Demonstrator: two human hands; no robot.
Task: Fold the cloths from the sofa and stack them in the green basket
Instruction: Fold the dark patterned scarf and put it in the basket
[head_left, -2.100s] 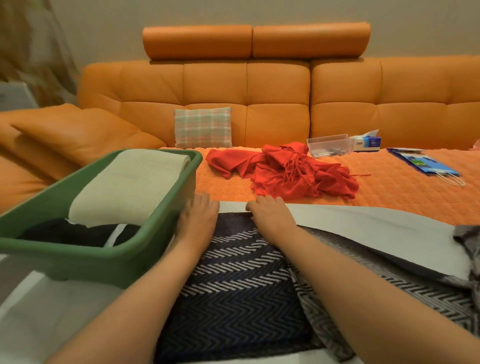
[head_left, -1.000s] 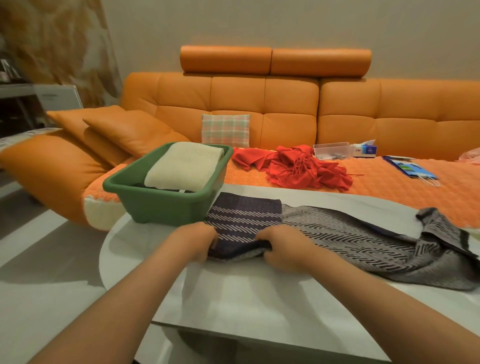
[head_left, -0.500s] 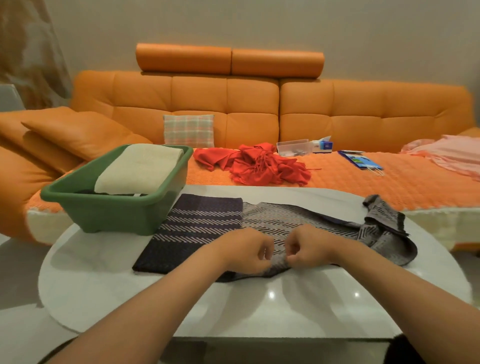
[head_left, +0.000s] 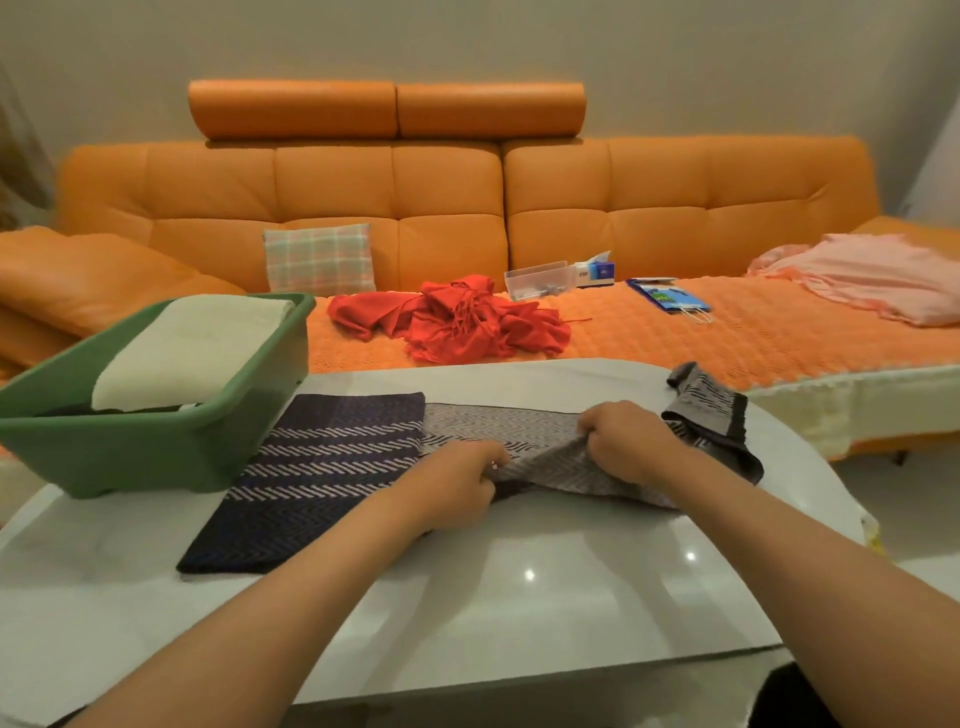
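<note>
Here, an orange sofa (head_left: 467, 208) runs the width of the far wall, its seat under a knitted orange cover, and a pale, glossy table (head_left: 519, 597) stands just in front of it. A long zigzag cloth (head_left: 322, 467) lies across the table. Its left part is dark and striped, folded flat. Its right part is grey and rumpled, and ends in a loose heap near the table's right edge. A green basket (head_left: 156, 457) sits at the table's far left, just beside the dark end of the cloth. A folded cream cloth (head_left: 192, 348) lies on top inside it, over something dark that cannot be made out. On the sofa seat a red cloth (head_left: 457, 327) lies bunched near the middle and a pink cloth (head_left: 872, 280) is spread at the far right, both unfolded. A person reaches in from the near side with bare arms. The left hand (head_left: 452, 488) is curled tight on the cloth's near edge, about where dark meets grey. The right hand (head_left: 628, 441), near it but apart, grips a fold of the grey part and holds it raised off the table. A checked cushion (head_left: 319, 257) leans against the sofa back behind the basket. A blue bag (head_left: 670, 299) lies flat on the seat right of the red cloth. A clear box (head_left: 537, 279) and a tissue box (head_left: 597, 270) sit side by side at the foot of the backrest.
</note>
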